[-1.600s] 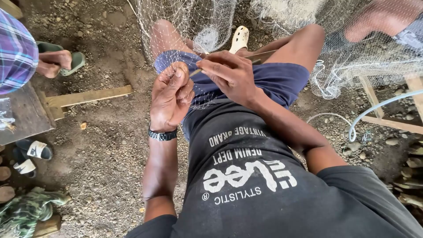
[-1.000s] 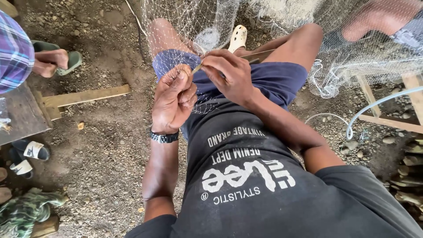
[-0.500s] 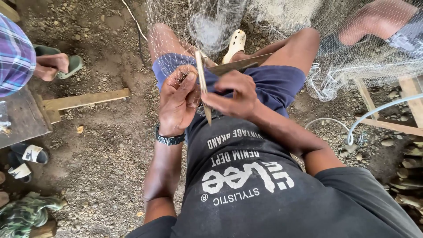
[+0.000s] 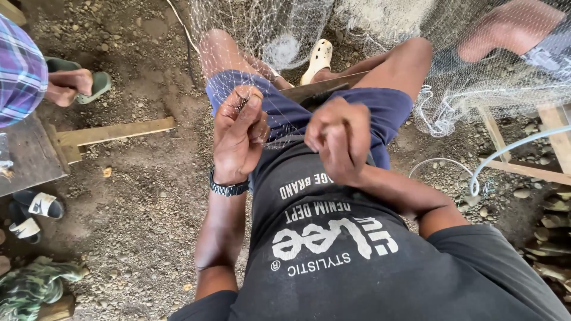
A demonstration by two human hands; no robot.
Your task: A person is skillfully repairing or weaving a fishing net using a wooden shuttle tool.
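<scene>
fishing net hangs from the top of frame and drapes down over the person's knees and blue shorts, a thin pale mesh. left hand is raised in front of the torso, thumb and forefinger pressed together on a small dark bunch of net strands at its fingertips; a watch sits on that wrist. right hand is just beside it, a bit lower and closer to the body, curled into a closed fist. it probably grips twine or a mending tool, but nothing shows past the knuckles, so what it holds cannot be told.

key relation: the pinched bit of net lies up and away from the body, at the top of the left hand, and the mesh runs from there away toward the top of frame. left hand is the nearer one to it, already touching; right hand is apart from that spot, down and to the right of it.

a flat wooden strip lies across the lap behind both hands, long axis slanting left to right. a white clog sits on the gravel past the knees. another person's foot in a green sandal and a wooden plank are well apart on the left.
</scene>
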